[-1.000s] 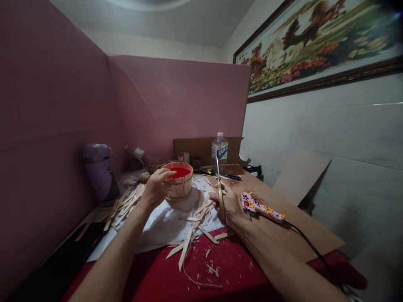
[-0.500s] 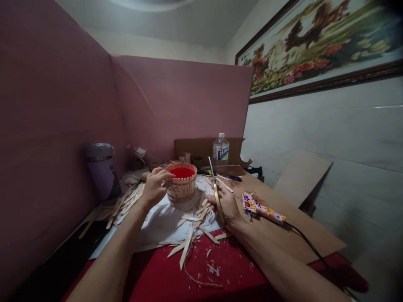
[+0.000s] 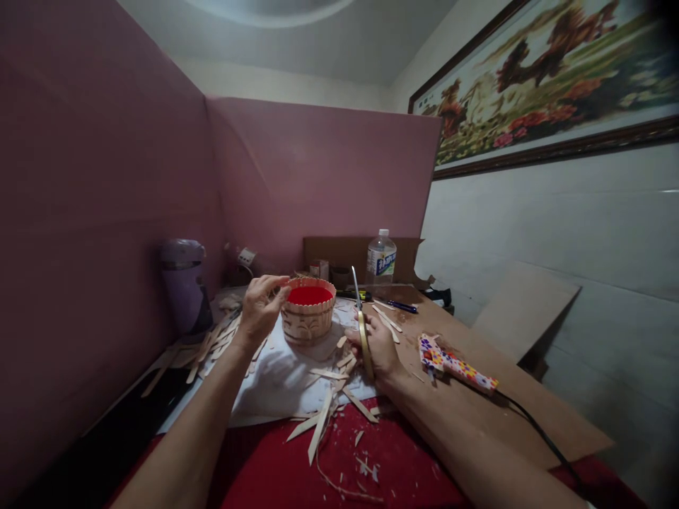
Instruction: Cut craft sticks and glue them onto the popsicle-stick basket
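Observation:
A small round tub (image 3: 308, 326) clad in upright wooden strips, with a scalloped rim and a bright red inside, stands on a white cloth (image 3: 270, 396). My left hand (image 3: 261, 311) is at its left rim, thumb and fingertips closed on the edge. Scissors with gold handles (image 3: 364, 346) are in my right hand (image 3: 380, 346), blades pointing up and away, to the right of the tub. Flat wooden craft sticks (image 3: 320, 428) and cut pieces lie below the tub, with more sticks (image 3: 212, 346) heaped beside my left forearm.
A flower-patterned glue gun (image 3: 456, 364) with a black cord lies on the brown board (image 3: 509, 424) at right. Behind stand a clear bottle (image 3: 382, 258) and a dark blue pen-like tool (image 3: 402, 307). At left is a purple flask (image 3: 185, 286). Shavings litter the red cloth (image 3: 259, 459).
The tub has turned, bringing its curved pattern from the left side to the front. My left fingers have shifted at the rim. The whole view has swung slightly left.

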The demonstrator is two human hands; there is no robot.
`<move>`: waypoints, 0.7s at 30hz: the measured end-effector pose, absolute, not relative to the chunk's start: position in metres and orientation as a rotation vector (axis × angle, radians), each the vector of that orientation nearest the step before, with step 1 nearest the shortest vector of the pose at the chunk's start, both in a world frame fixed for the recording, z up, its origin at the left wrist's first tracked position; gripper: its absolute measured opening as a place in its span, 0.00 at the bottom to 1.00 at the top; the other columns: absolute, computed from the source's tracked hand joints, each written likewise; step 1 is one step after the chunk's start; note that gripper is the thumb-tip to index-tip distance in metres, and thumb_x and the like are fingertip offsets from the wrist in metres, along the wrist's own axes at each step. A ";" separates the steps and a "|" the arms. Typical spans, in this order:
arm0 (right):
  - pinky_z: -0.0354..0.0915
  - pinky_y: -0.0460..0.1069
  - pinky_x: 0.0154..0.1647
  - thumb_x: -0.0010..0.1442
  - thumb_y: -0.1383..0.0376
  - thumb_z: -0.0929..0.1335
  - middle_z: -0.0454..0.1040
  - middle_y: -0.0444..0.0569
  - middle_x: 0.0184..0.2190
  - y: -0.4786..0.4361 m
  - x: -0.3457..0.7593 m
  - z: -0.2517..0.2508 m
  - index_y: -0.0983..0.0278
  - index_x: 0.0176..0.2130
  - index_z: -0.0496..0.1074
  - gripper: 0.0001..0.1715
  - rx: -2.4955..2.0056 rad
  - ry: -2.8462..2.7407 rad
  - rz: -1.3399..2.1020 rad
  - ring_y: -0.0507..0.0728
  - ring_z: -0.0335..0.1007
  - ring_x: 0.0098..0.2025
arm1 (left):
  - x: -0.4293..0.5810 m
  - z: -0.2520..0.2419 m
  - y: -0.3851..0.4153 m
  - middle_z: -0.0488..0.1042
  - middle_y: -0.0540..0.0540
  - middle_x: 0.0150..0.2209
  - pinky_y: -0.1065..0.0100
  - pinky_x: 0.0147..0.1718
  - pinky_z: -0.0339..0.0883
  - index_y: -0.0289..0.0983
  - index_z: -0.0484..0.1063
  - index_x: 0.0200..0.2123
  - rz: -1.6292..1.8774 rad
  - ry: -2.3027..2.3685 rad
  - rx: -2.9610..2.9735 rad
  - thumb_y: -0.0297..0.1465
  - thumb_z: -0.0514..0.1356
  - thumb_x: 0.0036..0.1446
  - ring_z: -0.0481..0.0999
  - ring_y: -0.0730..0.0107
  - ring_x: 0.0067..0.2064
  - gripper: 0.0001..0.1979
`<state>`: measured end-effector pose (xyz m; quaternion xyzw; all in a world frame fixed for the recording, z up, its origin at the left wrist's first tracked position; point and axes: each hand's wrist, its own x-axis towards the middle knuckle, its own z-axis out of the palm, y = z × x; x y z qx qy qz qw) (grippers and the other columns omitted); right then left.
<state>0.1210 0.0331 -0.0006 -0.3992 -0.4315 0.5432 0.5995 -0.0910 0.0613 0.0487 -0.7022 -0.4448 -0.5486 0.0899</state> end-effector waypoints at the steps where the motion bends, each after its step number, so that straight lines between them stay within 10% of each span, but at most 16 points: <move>1: 0.53 0.39 0.10 0.35 0.63 0.74 0.62 0.33 0.14 0.033 0.122 -0.003 0.63 0.34 0.62 0.26 -0.915 -0.999 1.239 0.46 0.57 0.12 | -0.093 0.048 0.061 0.74 0.47 0.35 0.64 0.41 0.61 0.38 0.74 0.35 -1.635 -1.357 -2.029 0.34 0.55 0.55 0.68 0.66 0.40 0.10; 21: 0.52 0.41 0.12 0.36 0.62 0.74 0.63 0.33 0.14 0.037 0.123 -0.014 0.63 0.36 0.64 0.27 -0.879 -1.086 1.211 0.46 0.54 0.12 | -0.085 0.035 0.062 0.73 0.47 0.34 0.71 0.32 0.60 0.38 0.71 0.26 -1.341 -1.459 -2.109 0.36 0.50 0.58 0.70 0.71 0.33 0.14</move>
